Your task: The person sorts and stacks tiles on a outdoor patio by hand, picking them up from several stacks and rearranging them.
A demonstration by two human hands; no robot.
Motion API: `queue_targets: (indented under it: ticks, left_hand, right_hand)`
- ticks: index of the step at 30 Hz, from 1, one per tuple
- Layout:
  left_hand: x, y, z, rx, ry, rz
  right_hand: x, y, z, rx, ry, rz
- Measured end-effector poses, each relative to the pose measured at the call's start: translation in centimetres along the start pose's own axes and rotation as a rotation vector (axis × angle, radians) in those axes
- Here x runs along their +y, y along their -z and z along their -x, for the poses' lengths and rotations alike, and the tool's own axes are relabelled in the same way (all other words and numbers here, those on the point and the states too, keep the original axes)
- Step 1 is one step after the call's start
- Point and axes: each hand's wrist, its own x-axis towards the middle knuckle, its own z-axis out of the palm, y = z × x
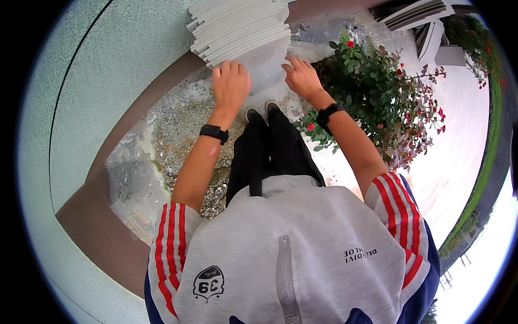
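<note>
A tall stack of thin whitish sheets (237, 27), with ragged, layered edges, stands at the far end of my reach. On its near side lies a light grey sheet (267, 55) with a fine mesh-like pattern. My left hand (232, 86) is at the sheet's near left edge, its fingers bent over it and the thumb side hidden. At the right edge my right hand (303, 78) has thumb and fingers curled in at the corner. What lies under the fingertips is partly hidden.
A rose bush (377, 97) with red blooms grows close to my right arm. A pale green wall (81, 108) with a brown base (102, 183) runs along the left. Gravel (183, 129) lies around my feet. Further stacked boards (415, 15) stand at the far right.
</note>
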Motion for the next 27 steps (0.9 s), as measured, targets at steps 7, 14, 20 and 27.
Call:
queue_targets:
  ticks: [7, 14, 20, 27]
  left_hand:
    - [3.6, -4.0, 5.1, -0.447, -0.261, 0.046]
    - [13.4, -4.2, 12.6, -0.837, -0.653, 0.081]
    - [22.9, -5.3, 19.2, -1.174, -0.889, -0.097]
    - [43.6, -4.7, 20.6, -1.06, -1.121, -0.103]
  right_hand:
    - [-2.2, -1.2, 9.2, -0.236, -0.199, -0.064]
    - [-2.8, -1.2, 28.3, -0.624, -0.58, -0.215]
    - [-3.1, -0.2, 49.0, -0.603, -1.007, -0.473]
    - [-5.1, 0.1, 75.1, -0.298, -1.338, -0.536]
